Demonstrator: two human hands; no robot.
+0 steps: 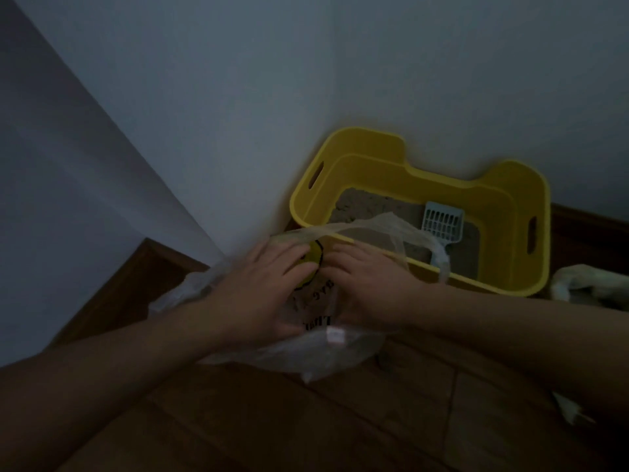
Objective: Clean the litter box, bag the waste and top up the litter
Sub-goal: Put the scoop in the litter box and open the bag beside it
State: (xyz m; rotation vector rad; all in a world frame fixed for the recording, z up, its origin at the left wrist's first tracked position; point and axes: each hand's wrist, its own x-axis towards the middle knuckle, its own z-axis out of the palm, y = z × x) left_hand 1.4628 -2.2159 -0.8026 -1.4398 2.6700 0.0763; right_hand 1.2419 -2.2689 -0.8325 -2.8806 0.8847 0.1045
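A yellow litter box stands on the floor against the wall, with grey litter inside. A pale blue slotted scoop leans in the litter near the box's middle. In front of the box's near left corner I hold a clear plastic bag with a yellow face and black print. My left hand grips the bag's left side between thumb and fingers. My right hand holds the right side, partly under the film. One bag handle droops over the box's near rim.
Two white walls meet in a corner left of the box, with dark wood skirting below. The floor is brown wood. A pale crumpled bundle lies right of the box, and a small white scrap lies nearer me.
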